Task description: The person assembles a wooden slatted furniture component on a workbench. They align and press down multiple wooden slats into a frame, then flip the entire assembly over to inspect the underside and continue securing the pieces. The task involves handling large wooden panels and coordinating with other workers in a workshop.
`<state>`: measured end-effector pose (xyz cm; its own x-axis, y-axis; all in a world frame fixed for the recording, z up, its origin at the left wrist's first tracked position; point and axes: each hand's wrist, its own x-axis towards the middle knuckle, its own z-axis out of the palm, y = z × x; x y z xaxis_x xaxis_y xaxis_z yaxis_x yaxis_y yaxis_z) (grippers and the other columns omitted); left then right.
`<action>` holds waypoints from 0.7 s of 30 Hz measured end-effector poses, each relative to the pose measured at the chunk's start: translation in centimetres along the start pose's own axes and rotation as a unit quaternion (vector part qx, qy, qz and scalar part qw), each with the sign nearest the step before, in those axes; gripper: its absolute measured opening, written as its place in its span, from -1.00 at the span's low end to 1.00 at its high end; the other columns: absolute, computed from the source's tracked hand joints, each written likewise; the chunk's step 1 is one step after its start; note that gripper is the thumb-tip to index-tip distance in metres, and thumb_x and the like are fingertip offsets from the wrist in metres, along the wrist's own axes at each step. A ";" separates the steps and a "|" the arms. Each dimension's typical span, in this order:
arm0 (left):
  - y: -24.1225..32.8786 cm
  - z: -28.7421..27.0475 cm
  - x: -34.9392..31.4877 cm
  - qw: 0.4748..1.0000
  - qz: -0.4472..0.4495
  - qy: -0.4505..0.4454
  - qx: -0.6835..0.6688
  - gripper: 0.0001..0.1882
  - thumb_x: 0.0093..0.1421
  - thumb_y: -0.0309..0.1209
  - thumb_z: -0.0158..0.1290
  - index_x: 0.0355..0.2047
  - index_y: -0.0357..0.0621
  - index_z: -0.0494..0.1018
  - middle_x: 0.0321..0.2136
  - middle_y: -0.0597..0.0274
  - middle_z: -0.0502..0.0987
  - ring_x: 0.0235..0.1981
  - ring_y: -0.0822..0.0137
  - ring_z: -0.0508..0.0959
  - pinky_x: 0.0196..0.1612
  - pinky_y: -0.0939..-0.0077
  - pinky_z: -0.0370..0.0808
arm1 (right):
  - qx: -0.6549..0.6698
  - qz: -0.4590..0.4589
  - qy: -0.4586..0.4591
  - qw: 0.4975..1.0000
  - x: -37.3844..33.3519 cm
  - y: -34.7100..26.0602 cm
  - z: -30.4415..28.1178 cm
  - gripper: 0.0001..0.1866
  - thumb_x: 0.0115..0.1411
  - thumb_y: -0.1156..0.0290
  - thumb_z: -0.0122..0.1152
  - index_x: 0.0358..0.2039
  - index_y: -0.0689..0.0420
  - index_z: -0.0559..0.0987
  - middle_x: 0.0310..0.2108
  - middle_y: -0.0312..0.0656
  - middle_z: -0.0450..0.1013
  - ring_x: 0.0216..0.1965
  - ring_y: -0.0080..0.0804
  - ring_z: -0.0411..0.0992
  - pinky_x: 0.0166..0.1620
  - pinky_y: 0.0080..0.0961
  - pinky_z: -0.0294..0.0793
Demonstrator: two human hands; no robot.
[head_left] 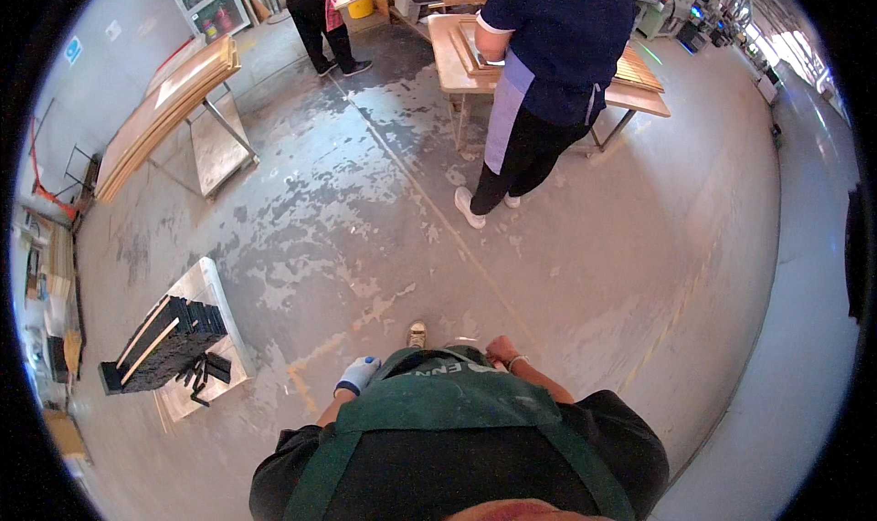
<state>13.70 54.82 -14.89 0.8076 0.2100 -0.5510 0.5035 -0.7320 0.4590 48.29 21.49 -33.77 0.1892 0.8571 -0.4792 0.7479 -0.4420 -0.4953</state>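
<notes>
Presently the dark green apron (448, 400) is on the wearer's body, at the lower middle of the view; taking it as the clock's centre, both hands are beside it. The left hand (359, 373), in a white glove (355, 378) with a blue cuff, is between nine and ten o'clock, close to the apron's edge; its fingers are hardly visible, so I cannot tell if they are wide or narrow. At two o'clock, the right hand (501, 349) is bare, with fingers which look curled, and a bracelet (514, 361) is around its wrist; whether it holds something, I cannot tell. One shoe (417, 335) of the wearer shows at eleven o'clock, on the grey, patchy floor (384, 247). Farther, toward nine o'clock, a stack of black strips (169, 343), with some light ones among them, lies on a pale platform (228, 329). Between ten and eleven, large brown boards (174, 110) rest on a metal rack (226, 124). Between twelve and one, a co-worker (562, 55) in a dark blue top stands at a light brown table (452, 73), which bears wooden frames (468, 48) and a slatted panel (638, 70). Between eleven and twelve, far away, another person (315, 19) in black trousers stands near a yellow bucket (360, 8).
</notes>
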 end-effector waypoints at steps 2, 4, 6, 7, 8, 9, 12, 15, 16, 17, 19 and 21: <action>-0.8 0.7 0.0 1.000 -0.009 0.002 0.009 -0.78 0.28 -0.28 -0.05 -0.18 -0.07 0.51 -0.17 -0.12 0.59 -0.10 -0.17 0.60 -0.04 0.03 0.53 | -0.159 -0.078 0.006 0.984 0.0 -2.2 -2.0 -0.76 0.05 0.24 0.24 -0.65 0.06 0.69 -0.56 -0.13 0.63 -0.53 -0.26 0.62 -0.41 -0.25 0.57; -0.5 0.5 0.4 1.000 -0.006 0.003 0.000 -0.77 0.28 -0.27 -0.06 -0.19 -0.08 0.51 -0.17 -0.13 0.59 -0.10 -0.18 0.59 -0.04 0.03 0.53 | -0.110 -0.008 0.029 0.993 -0.1 -1.8 -1.4 -0.80 0.03 0.27 0.26 -0.63 0.05 0.70 -0.55 -0.13 0.63 -0.53 -0.30 0.62 -0.44 -0.30 0.55; -0.4 0.4 0.6 1.000 -0.003 0.004 -0.002 -0.76 0.29 -0.26 -0.07 -0.19 -0.08 0.51 -0.18 -0.14 0.59 -0.10 -0.19 0.59 -0.04 0.02 0.52 | -0.018 0.042 0.038 0.998 0.1 -1.8 -1.3 -0.82 0.01 0.27 0.27 -0.62 0.04 0.71 -0.55 -0.14 0.63 -0.53 -0.33 0.62 -0.46 -0.34 0.52; -0.4 0.4 0.5 1.000 -0.003 0.004 -0.001 -0.76 0.29 -0.25 -0.08 -0.19 -0.08 0.51 -0.18 -0.14 0.59 -0.09 -0.19 0.59 -0.04 0.02 0.52 | 0.052 0.056 0.033 0.997 0.3 -2.1 -1.5 -0.81 0.01 0.26 0.27 -0.61 0.04 0.71 -0.56 -0.14 0.62 -0.54 -0.35 0.61 -0.47 -0.36 0.51; -0.4 0.3 0.4 1.000 -0.004 0.003 0.001 -0.75 0.29 -0.25 -0.08 -0.20 -0.08 0.51 -0.18 -0.15 0.58 -0.09 -0.19 0.59 -0.03 0.01 0.51 | 0.040 0.040 0.030 0.998 0.4 -2.4 -1.7 -0.81 0.01 0.26 0.27 -0.61 0.04 0.72 -0.57 -0.14 0.62 -0.55 -0.35 0.61 -0.48 -0.37 0.51; -0.7 0.5 0.4 1.000 -0.016 0.000 -0.014 -0.76 0.29 -0.25 -0.08 -0.21 -0.08 0.50 -0.18 -0.15 0.58 -0.09 -0.20 0.58 -0.04 0.00 0.51 | 0.028 0.024 0.028 0.999 0.4 -2.7 -2.0 -0.81 0.01 0.25 0.27 -0.60 0.05 0.72 -0.57 -0.15 0.62 -0.56 -0.35 0.60 -0.49 -0.38 0.50; -0.6 0.6 0.4 0.999 -0.033 -0.009 -0.040 -0.78 0.27 -0.25 -0.07 -0.22 -0.07 0.49 -0.19 -0.15 0.58 -0.09 -0.21 0.58 -0.04 -0.01 0.50 | -0.185 -0.068 0.031 0.980 0.6 -2.2 -1.7 -0.79 0.01 0.21 0.27 -0.57 0.05 0.72 -0.55 -0.15 0.61 -0.53 -0.28 0.60 -0.46 -0.30 0.52; 1.3 -0.8 0.8 0.999 -0.008 -0.011 -0.030 -0.79 0.27 -0.25 -0.06 -0.22 -0.05 0.47 -0.20 -0.15 0.58 -0.09 -0.23 0.58 -0.05 -0.02 0.50 | -0.225 -0.049 0.020 0.973 1.1 1.1 0.2 -0.77 -0.02 0.15 0.28 -0.57 0.02 0.71 -0.50 -0.14 0.61 -0.42 -0.15 0.61 -0.40 -0.15 0.52; 1.6 -1.1 0.3 0.999 -0.020 -0.014 -0.030 -0.79 0.27 -0.25 -0.07 -0.21 -0.05 0.47 -0.19 -0.14 0.58 -0.09 -0.24 0.58 -0.04 -0.02 0.50 | -0.201 -0.046 0.002 0.978 1.2 -1.1 -1.2 -0.76 -0.02 0.13 0.27 -0.58 0.02 0.71 -0.51 -0.13 0.61 -0.42 -0.14 0.61 -0.40 -0.14 0.52; 1.9 -1.3 0.1 0.999 -0.025 -0.017 -0.033 -0.79 0.27 -0.25 -0.07 -0.20 -0.05 0.46 -0.19 -0.14 0.58 -0.09 -0.25 0.58 -0.04 -0.03 0.50 | -0.182 -0.036 -0.018 0.983 0.6 -2.4 -2.5 -0.75 -0.02 0.12 0.27 -0.58 0.01 0.71 -0.51 -0.13 0.60 -0.43 -0.14 0.61 -0.40 -0.13 0.51; 1.7 -0.7 -0.1 0.999 -0.027 0.008 -0.037 -0.78 0.28 -0.24 -0.08 -0.17 -0.04 0.43 -0.18 -0.16 0.57 -0.09 -0.27 0.57 -0.04 -0.05 0.51 | -0.222 -0.059 0.005 0.973 0.3 -2.7 -2.7 -0.76 -0.03 0.13 0.27 -0.58 0.01 0.70 -0.52 -0.14 0.60 -0.42 -0.10 0.60 -0.40 -0.12 0.50; 0.7 0.9 -0.2 0.997 -0.038 0.003 -0.061 -0.76 0.28 -0.22 -0.09 -0.14 -0.03 0.41 -0.18 -0.19 0.56 -0.09 -0.30 0.57 -0.05 -0.07 0.51 | -0.234 -0.047 -0.018 0.971 0.3 -3.0 -2.6 -0.77 -0.05 0.14 0.27 -0.57 0.01 0.71 -0.52 -0.15 0.61 -0.42 -0.07 0.60 -0.40 -0.10 0.50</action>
<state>13.57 53.69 -15.07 0.7673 0.2667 -0.5832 0.5971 -0.6288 0.4980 47.76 23.71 -30.59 0.0904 0.8745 -0.4765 0.9697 -0.1862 -0.1579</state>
